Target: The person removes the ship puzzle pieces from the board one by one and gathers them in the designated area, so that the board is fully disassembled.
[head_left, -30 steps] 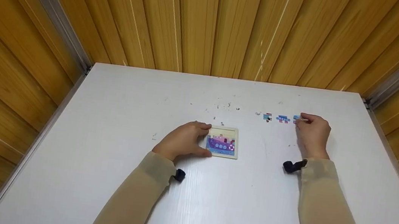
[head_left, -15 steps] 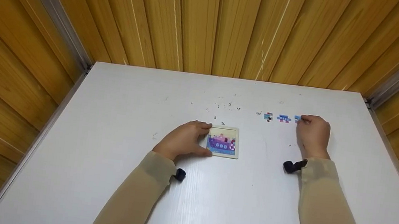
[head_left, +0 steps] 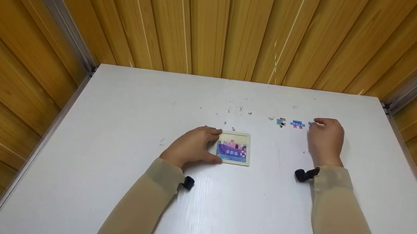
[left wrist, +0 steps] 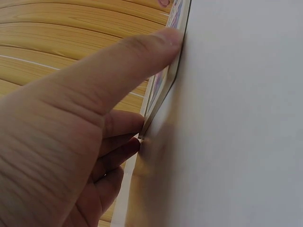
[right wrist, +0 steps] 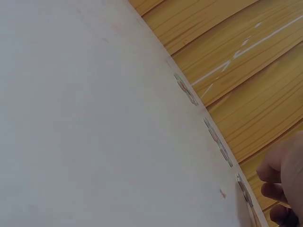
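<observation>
My left hand (head_left: 194, 144) grips a small square jigsaw puzzle tray (head_left: 249, 150), thumb at its near edge and fingers at its far left corner. Inside the pale frame is a picture of a purple and pink ship; a cream strip shows along its top. The left wrist view has the thumb (left wrist: 161, 45) against the tray's side. My right hand (head_left: 325, 141) hovers over the rightmost of three puzzle pieces, mostly covering it in the head view. In the right wrist view its bent fingers (right wrist: 271, 172) appear apart from that piece (right wrist: 245, 190), which lies flat.
The other two pieces, a teal and red one (head_left: 281, 122) and a blue and pink one (head_left: 297, 124), lie left of the right hand on the white table (head_left: 251, 217). Small dark marks dot the table behind the tray. Wood-patterned walls (head_left: 243, 30) stand around it.
My right hand has shifted slightly left, and its fingers now cover more of the rightmost piece. The left hand and the tray stay put.
</observation>
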The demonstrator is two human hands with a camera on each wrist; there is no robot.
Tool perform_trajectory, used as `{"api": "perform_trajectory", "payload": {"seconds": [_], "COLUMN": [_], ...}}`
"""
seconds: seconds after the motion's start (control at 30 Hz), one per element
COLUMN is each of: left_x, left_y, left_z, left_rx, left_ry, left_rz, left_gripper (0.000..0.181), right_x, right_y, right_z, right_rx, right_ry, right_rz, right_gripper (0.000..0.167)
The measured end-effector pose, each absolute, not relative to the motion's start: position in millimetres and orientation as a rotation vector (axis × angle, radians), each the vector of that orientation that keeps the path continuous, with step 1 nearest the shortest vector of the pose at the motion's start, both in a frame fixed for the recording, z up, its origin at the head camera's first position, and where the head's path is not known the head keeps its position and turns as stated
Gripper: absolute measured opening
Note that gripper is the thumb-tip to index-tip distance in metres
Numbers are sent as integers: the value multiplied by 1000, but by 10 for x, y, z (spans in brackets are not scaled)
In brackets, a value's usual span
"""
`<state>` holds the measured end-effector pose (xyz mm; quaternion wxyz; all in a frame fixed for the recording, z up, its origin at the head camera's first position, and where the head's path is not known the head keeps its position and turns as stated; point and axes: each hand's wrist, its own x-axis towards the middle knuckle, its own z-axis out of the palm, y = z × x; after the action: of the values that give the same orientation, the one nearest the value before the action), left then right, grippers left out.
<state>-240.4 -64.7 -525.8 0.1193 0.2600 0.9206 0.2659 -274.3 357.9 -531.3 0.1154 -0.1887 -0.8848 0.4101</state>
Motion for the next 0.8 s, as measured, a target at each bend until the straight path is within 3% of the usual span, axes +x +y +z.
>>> {"api": "perform_trajectory", "payload": {"seconds": [0.8], "left_x": [-2420], "left_y": [-639], "left_z": [-5274], "left_rx": [730], "left_ry": [2696], "left_rz": [754], "left_gripper": [89], "right_x": [-2668], "right_y": [2582], "right_z": [-5276], "right_rx": [-160], "right_ry": [-2500], "right_rz": [1443], "right_gripper": [29]}}
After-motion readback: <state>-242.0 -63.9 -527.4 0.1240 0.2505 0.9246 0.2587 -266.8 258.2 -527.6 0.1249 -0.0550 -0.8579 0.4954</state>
